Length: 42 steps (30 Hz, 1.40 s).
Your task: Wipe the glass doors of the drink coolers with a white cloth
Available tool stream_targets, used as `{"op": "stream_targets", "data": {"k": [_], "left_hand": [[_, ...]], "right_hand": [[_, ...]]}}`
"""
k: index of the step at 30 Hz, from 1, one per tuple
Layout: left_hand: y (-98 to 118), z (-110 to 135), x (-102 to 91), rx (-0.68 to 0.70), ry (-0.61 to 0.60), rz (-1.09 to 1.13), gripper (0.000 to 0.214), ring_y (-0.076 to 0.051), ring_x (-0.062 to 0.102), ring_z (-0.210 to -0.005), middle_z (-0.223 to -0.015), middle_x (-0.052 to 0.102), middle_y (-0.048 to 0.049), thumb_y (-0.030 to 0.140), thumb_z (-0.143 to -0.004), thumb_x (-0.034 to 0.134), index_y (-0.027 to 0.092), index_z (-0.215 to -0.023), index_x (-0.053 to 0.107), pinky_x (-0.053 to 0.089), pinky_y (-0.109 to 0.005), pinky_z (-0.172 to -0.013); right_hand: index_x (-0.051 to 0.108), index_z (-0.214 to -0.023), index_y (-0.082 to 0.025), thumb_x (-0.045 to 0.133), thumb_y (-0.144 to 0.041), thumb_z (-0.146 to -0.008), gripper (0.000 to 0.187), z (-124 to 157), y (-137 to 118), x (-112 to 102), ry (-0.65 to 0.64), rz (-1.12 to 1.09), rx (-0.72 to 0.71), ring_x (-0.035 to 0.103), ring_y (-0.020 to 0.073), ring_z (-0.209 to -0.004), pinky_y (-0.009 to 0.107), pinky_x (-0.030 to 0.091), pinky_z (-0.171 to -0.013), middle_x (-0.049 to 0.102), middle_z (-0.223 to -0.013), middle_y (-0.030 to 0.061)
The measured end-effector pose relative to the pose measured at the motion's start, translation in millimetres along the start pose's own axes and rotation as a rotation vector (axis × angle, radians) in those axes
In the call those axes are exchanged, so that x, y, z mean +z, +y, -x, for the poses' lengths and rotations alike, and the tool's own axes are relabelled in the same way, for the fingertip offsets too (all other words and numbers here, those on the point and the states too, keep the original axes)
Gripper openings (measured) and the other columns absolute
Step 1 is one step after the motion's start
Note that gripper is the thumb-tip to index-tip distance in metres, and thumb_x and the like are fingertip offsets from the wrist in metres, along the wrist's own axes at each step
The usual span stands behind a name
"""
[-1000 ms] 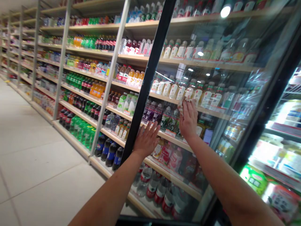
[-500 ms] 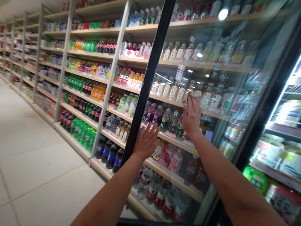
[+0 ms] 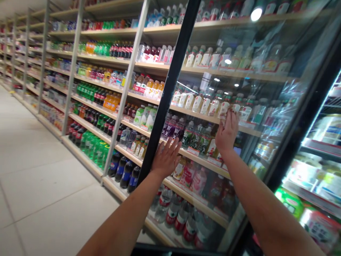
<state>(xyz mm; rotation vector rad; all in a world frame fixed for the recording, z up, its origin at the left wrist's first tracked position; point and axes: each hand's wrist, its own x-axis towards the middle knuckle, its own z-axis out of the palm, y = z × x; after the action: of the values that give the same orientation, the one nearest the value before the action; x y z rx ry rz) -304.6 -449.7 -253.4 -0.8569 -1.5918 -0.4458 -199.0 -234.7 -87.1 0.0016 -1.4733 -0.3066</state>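
Observation:
A glass door with a black frame stands swung open in front of me. My left hand lies flat against the glass beside the frame's left edge, fingers spread, with nothing in it. Higher and to the right, my right hand presses a crumpled light-coloured cloth to the pane. Only a bit of the cloth shows past the fingers. Bottles on shelves are seen through the glass behind both hands, and light reflections lie across the pane.
Long shelves of drink bottles run along the left into the distance. Pale floor tiles lie beside them. At the right is the lit cooler interior with containers and packs on its shelves.
My right hand with the cloth has slid right and slightly down across the glass. The left hand stays in the same place on the door.

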Motion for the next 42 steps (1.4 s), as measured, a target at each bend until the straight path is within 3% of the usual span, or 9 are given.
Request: {"op": "stream_targets", "data": {"k": [3, 8, 13, 19, 25, 30, 32, 36, 42], "left_hand": [[-0.3, 0.2, 0.7, -0.002, -0.016, 0.002, 0.058, -0.031, 0.031, -0.15, -0.16, 0.038, -0.0114, 0.041, -0.101, 0.051, 0.016, -0.153, 0.043, 0.01, -0.048, -0.126], [-0.3, 0.3, 0.7, -0.008, -0.03, 0.004, 0.059, -0.03, 0.03, -0.151, -0.16, 0.038, -0.0109, 0.042, -0.101, 0.051, 0.016, -0.154, 0.041, 0.009, -0.048, -0.126], [0.5, -0.2, -0.2, -0.008, -0.014, 0.001, 0.057, -0.03, 0.032, -0.15, -0.16, 0.038, -0.0105, 0.041, -0.102, 0.05, 0.016, -0.153, 0.043, 0.008, -0.047, -0.126], [-0.7, 0.8, 3.9, -0.014, 0.004, 0.021, 0.057, -0.031, 0.031, -0.151, -0.16, 0.037, -0.0103, 0.041, -0.101, 0.05, 0.015, -0.152, 0.045, 0.007, -0.046, -0.127], [-2.0, 0.1, 5.5, -0.026, 0.01, 0.038, 0.057, -0.028, 0.026, -0.153, -0.159, 0.039, -0.0115, 0.039, -0.102, 0.048, 0.015, -0.153, 0.043, 0.009, -0.046, -0.128], [-3.2, 0.2, 8.5, -0.04, 0.01, 0.048, 0.061, -0.03, 0.025, -0.153, -0.159, 0.039, -0.0122, 0.04, -0.1, 0.052, 0.016, -0.156, 0.039, 0.013, -0.049, -0.127], [-3.5, 0.0, 8.8, -0.043, 0.005, 0.045, 0.062, -0.031, 0.026, -0.153, -0.159, 0.039, -0.0123, 0.04, -0.1, 0.053, 0.016, -0.155, 0.04, 0.015, -0.05, -0.126], [-2.9, -1.6, 7.2, -0.035, -0.006, 0.018, 0.058, -0.032, 0.025, -0.153, -0.158, 0.04, -0.0137, 0.038, -0.101, 0.05, 0.013, -0.152, 0.044, 0.017, -0.05, -0.126], [-2.0, -2.3, 7.4, -0.011, 0.016, -0.025, 0.055, -0.032, 0.022, -0.154, -0.159, 0.039, -0.0148, 0.036, -0.102, 0.047, 0.01, -0.15, 0.047, 0.014, -0.05, -0.126]], "right_hand": [[0.035, -0.156, -0.013, 0.032, -0.034, -0.105, 0.055, 7.3, 1.9, -1.1, 0.04, 0.013, 0.041, 0.028, 0.0292, -0.152, 0.056, 0.029, -0.122, 0.043, -0.154, 0.0181], [0.034, -0.156, -0.015, 0.034, -0.035, -0.105, 0.055, 15.5, 12.4, -8.8, -0.022, 0.015, -0.007, 0.025, 0.0276, -0.153, 0.055, 0.028, -0.123, 0.042, -0.156, 0.0165], [0.033, -0.157, -0.013, 0.033, -0.033, -0.105, 0.055, 25.0, 26.1, -15.8, 0.019, 0.036, 0.094, 0.031, 0.0283, -0.151, 0.055, 0.03, -0.122, 0.041, -0.156, 0.0184], [0.03, -0.159, -0.018, 0.036, -0.028, -0.104, 0.056, 49.2, 51.9, -32.2, -0.089, 0.033, -0.131, 0.03, 0.0266, -0.152, 0.053, 0.031, -0.123, 0.043, -0.155, 0.0152], [0.023, -0.161, -0.019, 0.035, -0.027, -0.105, 0.058, 91.4, 58.2, -44.2, 0.027, 0.029, 0.101, 0.026, 0.0296, -0.153, 0.062, 0.031, -0.121, 0.037, -0.159, 0.0173], [0.021, -0.161, -0.025, 0.041, -0.021, -0.103, 0.062, 132.0, 66.5, -63.4, -0.201, 0.004, -0.15, 0.031, 0.0286, -0.151, 0.057, 0.037, -0.119, 0.047, -0.153, 0.0142], [0.022, -0.161, -0.026, 0.043, -0.02, -0.102, 0.063, 141.5, 77.8, -71.4, -0.225, 0.006, -0.172, 0.034, 0.0279, -0.149, 0.056, 0.038, -0.119, 0.049, -0.151, 0.0134], [0.018, -0.162, -0.025, 0.04, -0.025, -0.104, 0.062, 158.9, 88.3, -79.3, -0.144, 0.013, 0.043, 0.027, 0.0279, -0.152, 0.057, 0.032, -0.122, 0.036, -0.161, 0.0133], [0.014, -0.163, -0.021, 0.031, -0.037, -0.106, 0.061, 159.1, 60.5, -69.5, -0.125, -0.067, 0.387, 0.014, 0.0296, -0.156, 0.063, 0.018, -0.125, 0.02, -0.167, 0.014]]}}
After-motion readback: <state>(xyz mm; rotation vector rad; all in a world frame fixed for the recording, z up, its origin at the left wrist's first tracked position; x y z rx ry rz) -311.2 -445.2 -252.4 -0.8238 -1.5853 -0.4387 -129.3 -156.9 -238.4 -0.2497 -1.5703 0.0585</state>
